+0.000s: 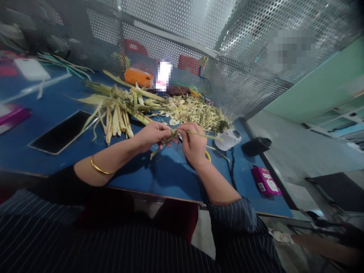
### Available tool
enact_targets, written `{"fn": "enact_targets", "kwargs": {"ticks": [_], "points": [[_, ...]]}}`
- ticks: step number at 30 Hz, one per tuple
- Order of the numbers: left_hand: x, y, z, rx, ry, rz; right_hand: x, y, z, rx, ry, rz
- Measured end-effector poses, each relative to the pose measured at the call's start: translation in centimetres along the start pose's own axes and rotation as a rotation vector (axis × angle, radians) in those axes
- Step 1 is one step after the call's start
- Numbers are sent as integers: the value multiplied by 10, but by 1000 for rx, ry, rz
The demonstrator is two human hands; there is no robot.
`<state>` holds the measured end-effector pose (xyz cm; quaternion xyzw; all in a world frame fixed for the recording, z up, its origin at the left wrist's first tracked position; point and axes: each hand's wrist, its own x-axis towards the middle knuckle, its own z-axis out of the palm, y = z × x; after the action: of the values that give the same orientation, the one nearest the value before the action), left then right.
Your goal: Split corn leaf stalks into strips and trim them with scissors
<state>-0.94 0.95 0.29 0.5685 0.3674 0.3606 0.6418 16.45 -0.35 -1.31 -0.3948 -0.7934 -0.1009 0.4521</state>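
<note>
My left hand (156, 135) and my right hand (194, 145) meet above the front part of the blue table. Between them they pinch a thin greenish plant stem (202, 134). One end sticks out to the right past my right hand, and another piece slants down below my left fingers. The exact grip is partly hidden by the fingers. Just beyond my left hand lies a bundle of pale-ended stalks (117, 120) with long dry leaves. Behind both hands spreads a heap of short, cut plant pieces (196, 110). A yellow loop (208, 156) shows partly behind my right hand.
A flat black panel (64, 132) lies left. At right are a crumpled white bag (228, 140), a black cylinder (257, 146) and a purple packet (265, 181). An orange packet (138, 77) sits before the perforated metal partition (176, 38). A person's leg (318, 246) shows lower right.
</note>
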Motion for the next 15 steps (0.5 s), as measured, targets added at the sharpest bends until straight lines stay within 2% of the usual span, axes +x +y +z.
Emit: {"fn": "enact_targets", "kwargs": {"ticks": [3,6,9,15], "points": [[-3,0,0,-22,-113,-41,-1,-2,2,46,-77,224],[-2,-2,-1,-58,-124,-75,-1,-1,4,118,-138,368],[-2,-3,-2,-49,-125,-122,-1,0,4,159,-144,437],[-2,-4,1,1,-157,-165,1,-1,4,269,-190,483]]}}
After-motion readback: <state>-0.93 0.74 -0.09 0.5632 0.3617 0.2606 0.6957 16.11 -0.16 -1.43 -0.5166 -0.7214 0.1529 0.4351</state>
